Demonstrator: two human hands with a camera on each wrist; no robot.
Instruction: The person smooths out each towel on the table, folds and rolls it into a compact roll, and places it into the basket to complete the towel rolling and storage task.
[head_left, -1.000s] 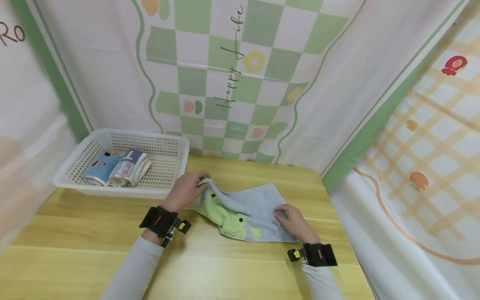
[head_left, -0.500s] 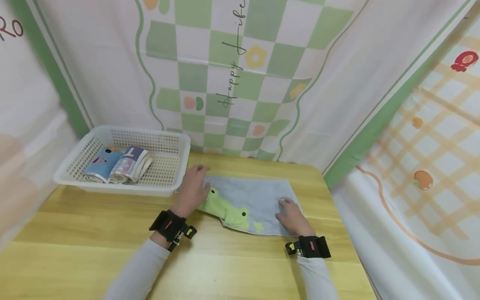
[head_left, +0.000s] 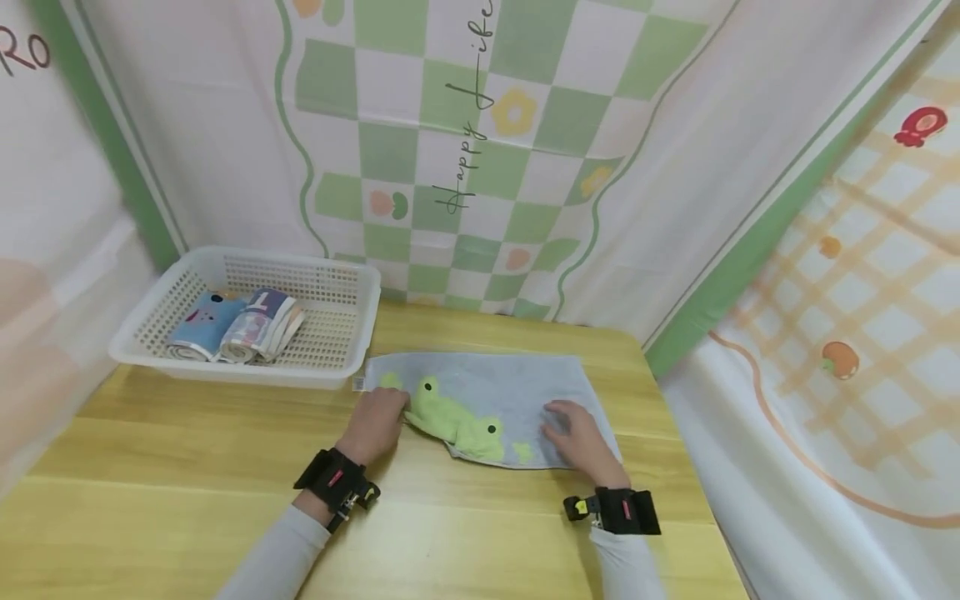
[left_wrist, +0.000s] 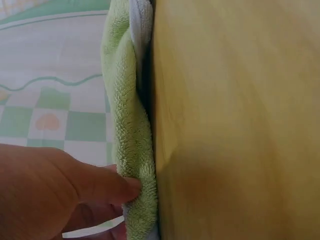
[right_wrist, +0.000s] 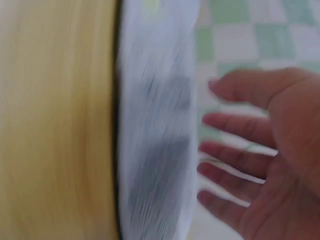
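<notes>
A grey-blue towel (head_left: pixel 517 387) with a light green frog design lies spread on the table, folded over and bunched along its near edge by the frog's eyes. At that near-left edge my left hand (head_left: pixel 375 425) pinches the green terry cloth, the thumb (left_wrist: pixel 131 189) on top and the other fingers partly hidden behind the towel. Over the towel's right part hovers my right hand (head_left: pixel 581 437), its fingers spread and holding nothing. The right wrist view shows its fingertips a short gap away from the blurred grey cloth (right_wrist: pixel 155 100). A small white tag sticks out at the towel's left end.
A white perforated plastic basket (head_left: pixel 360 333) stands at the back left, close to the towel's left end. Inside are a blue rolled cloth (head_left: pixel 202 325) and a purple-and-white rolled cloth (head_left: pixel 258 325). Printed curtains (head_left: pixel 637 250) border the wooden table (head_left: pixel 450 533).
The towel's lifted left end has come down and now lies flatter, reaching further left. My left hand let go of it, then moved nearer to the front edge. The right hand has shifted only slightly.
</notes>
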